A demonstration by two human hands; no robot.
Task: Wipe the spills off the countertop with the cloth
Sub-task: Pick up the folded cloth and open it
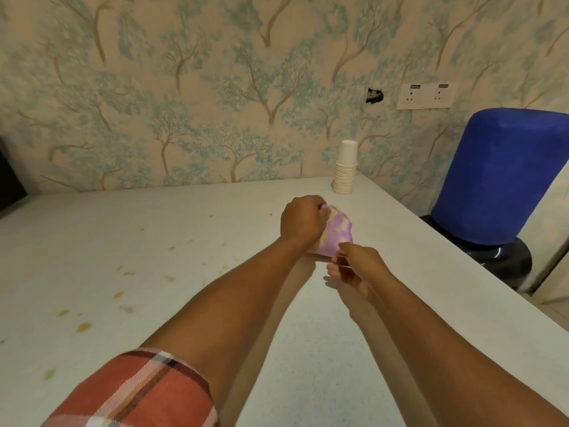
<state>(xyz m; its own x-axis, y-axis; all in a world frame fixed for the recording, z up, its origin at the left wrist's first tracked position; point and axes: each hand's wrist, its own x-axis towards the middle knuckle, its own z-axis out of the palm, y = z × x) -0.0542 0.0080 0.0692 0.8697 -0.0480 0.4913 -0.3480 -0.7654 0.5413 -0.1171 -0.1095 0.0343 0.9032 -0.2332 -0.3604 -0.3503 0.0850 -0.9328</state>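
Observation:
A purple and cream patterned cloth (337,234) is bunched just above the white countertop (308,334), right of its middle. My left hand (303,220) grips the cloth's far end with closed fingers. My right hand (354,266) pinches the cloth's near lower edge between thumb and fingers, the other fingers spread. Yellow-brown spills (83,326) dot the left half of the countertop, some way left of both hands, from the near left edge up toward the middle.
A stack of white paper cups (346,169) stands at the back right corner by the wallpapered wall. A blue-covered water jug (492,177) stands beyond the counter's right edge. A dark object (9,180) sits at the far left. A wall socket (425,95) is above.

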